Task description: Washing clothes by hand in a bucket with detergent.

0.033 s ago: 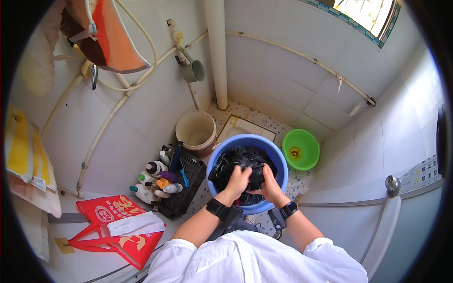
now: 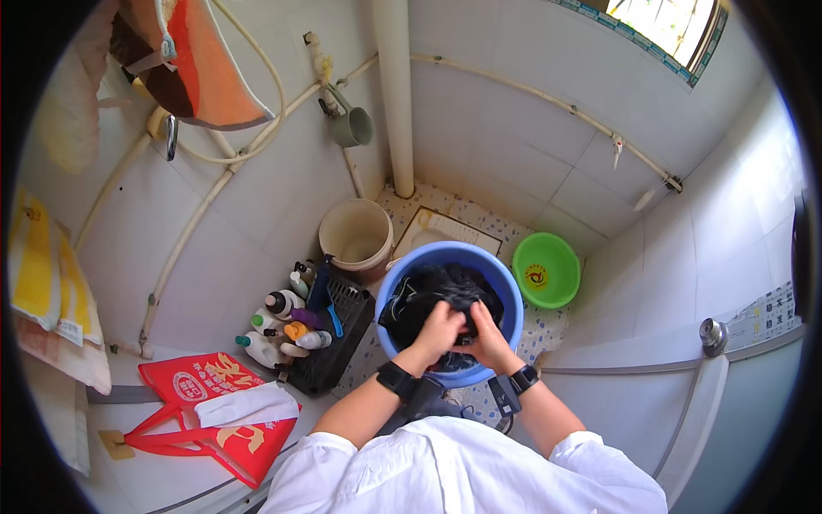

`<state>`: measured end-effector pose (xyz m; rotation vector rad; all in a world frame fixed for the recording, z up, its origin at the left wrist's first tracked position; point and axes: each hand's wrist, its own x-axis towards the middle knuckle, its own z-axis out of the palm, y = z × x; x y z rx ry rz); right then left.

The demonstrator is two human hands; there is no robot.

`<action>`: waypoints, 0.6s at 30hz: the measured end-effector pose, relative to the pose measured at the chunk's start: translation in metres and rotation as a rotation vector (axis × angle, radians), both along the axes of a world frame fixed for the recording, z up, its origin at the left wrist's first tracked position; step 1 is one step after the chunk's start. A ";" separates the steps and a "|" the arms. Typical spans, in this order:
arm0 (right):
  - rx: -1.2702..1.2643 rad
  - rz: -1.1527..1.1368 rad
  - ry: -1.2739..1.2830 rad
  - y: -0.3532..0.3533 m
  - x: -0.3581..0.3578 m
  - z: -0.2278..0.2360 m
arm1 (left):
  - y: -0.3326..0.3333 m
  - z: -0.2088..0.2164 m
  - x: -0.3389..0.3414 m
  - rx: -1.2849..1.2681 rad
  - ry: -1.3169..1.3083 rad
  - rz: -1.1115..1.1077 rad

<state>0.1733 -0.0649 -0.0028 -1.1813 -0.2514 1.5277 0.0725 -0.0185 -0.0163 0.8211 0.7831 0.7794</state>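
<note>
Black fabric [image 2: 437, 287] bunched under left hand [image 2: 439, 332] and right hand [image 2: 490, 341], fingers half-curled; can't tell whether they've actually gripped any. It's all in the blue basin [image 2: 514, 295], probably so drips stay contained. Green basin [image 2: 548, 272] just beside, likely for reach.

Floor gap [image 2: 364, 353] between blue basin [image 2: 514, 313] and black rack [image 2: 321, 367], bucket [image 2: 355, 224] beyond.

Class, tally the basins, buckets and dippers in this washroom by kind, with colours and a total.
Basins: 2 (round blue plastic basin, round bright green plastic basin)
Buckets: 1 (round off-white bucket)
Dippers: 1 (hanging grey-green dipper)
Total: 4
</note>
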 end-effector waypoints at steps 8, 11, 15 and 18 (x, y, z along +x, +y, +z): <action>0.015 0.035 0.051 0.020 0.044 0.014 | 0.004 0.026 -0.022 -0.558 0.123 -0.031; 0.111 0.082 -0.152 0.022 0.018 0.016 | 0.012 0.007 -0.014 -0.514 0.052 -0.071; 0.248 0.207 -1.066 0.021 -0.014 -0.001 | 0.010 -0.025 -0.002 -0.474 -0.137 0.049; 0.029 0.260 -1.314 0.042 0.017 -0.028 | 0.004 -0.018 0.010 -0.240 0.216 -0.017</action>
